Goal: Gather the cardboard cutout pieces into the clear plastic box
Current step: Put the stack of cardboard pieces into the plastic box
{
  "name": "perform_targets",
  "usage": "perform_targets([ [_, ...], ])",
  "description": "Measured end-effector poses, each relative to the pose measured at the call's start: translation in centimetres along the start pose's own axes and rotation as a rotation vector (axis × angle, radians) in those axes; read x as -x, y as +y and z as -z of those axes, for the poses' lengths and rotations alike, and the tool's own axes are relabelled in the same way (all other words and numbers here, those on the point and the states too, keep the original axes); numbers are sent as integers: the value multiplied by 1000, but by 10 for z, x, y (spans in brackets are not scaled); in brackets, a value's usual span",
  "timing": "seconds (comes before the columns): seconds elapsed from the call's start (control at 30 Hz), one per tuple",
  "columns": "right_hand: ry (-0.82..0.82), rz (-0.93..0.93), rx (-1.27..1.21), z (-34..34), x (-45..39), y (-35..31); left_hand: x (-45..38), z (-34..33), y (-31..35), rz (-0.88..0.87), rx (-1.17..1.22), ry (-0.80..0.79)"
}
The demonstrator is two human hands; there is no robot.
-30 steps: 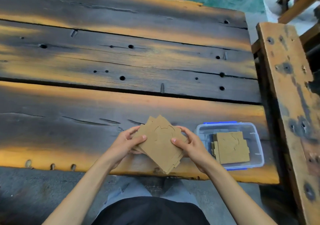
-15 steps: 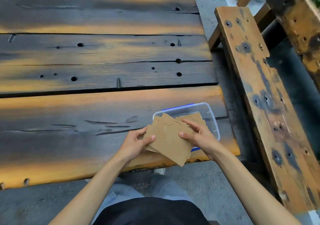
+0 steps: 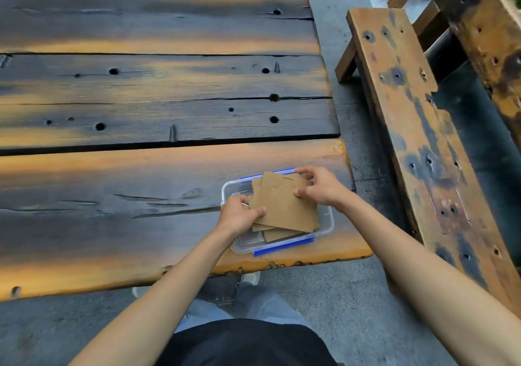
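Both forearms reach forward; the left hand (image 3: pixel 239 213) pinches the near-left edge of the cardboard cutout stack (image 3: pixel 284 207), the right hand (image 3: pixel 318 188) clamps its far-right corner; beneath both grips sits the clear plastic box (image 3: pixel 324 224), more cardboard inside.

Soft, even daylight — no hard shadows or glare. Wide-angle distortion bows the table (image 3: pixel 169 173) planks; far-right corner foliage is blurred — centre stays sharp.

The scene is seen from one camera worn on the head, looking forward and down, close above the table (image 3: pixel 141 168).
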State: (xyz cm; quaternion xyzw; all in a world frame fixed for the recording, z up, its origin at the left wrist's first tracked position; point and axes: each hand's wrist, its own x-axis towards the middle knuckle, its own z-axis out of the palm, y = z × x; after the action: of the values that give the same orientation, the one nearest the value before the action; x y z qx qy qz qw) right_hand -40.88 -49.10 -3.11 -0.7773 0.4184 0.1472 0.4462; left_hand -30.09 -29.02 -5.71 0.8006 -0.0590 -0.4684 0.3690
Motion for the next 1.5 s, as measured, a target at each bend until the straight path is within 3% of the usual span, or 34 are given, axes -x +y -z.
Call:
perform_targets([
  [0.37,-8,60,400,-16,-17,12,-11,-27,-6,74,-303,-41],
  [0.77,103,83,584,-31,-8,13,-13,-32,-2,-75,-866,-72],
  [0.87,123,99,615,-30,-2,12,-5,-28,1,-151,-916,0],
  [1.0,206,142,666,-26,10,7,14,-8,1,-379,-881,239],
  [1.17,325,349,622,-32,20,-16,26,29,-10,-625,-837,506],
  [1.37,350,514,617,-54,27,-55,36,85,-35,-550,-974,550],
  [1.5,343,582,691,-71,35,-80,49,116,-57,-503,-950,659],
])
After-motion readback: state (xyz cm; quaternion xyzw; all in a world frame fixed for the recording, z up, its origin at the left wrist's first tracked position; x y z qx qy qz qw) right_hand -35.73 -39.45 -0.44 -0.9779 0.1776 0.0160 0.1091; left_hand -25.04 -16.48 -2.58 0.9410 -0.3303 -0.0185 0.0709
